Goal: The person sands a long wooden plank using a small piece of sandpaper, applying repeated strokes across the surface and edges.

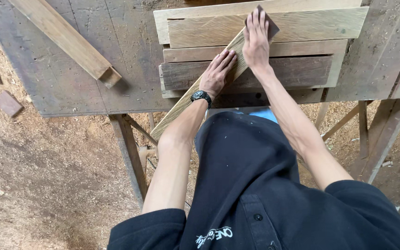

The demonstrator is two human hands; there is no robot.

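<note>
- Sanding a slat (195,95), laid diagonally across a stack of boards (302,28) on the workbench (93,69).
- Right hand (257,41) flat, fingers stretched out, pressing a dark sheet of sandpaper (271,27) onto the far end of the slat.
- Left hand (217,74) spread wide, palm down on the middle of the slat, gripping nothing, just pinning it; black watch (201,96) at the wrist.
- Near end of the slat jutting off the near edge of the workbench, out over the sawdust-covered floor (47,176).
- Judged progress: paper at the far end only, so the middle and near stretches probably yet to be rubbed; surface looks evenly pale along its length, so hard to tell sanded from unsanded.
- Boards beneath mixed in colour, one dark, the rest light; whether any finished, cannot tell.
- A thicker beam (70,41) lying aslant at far left on the workbench, untouched, well apart from both hands.
- Small wood offcuts (8,103) on the floor at left.
</note>
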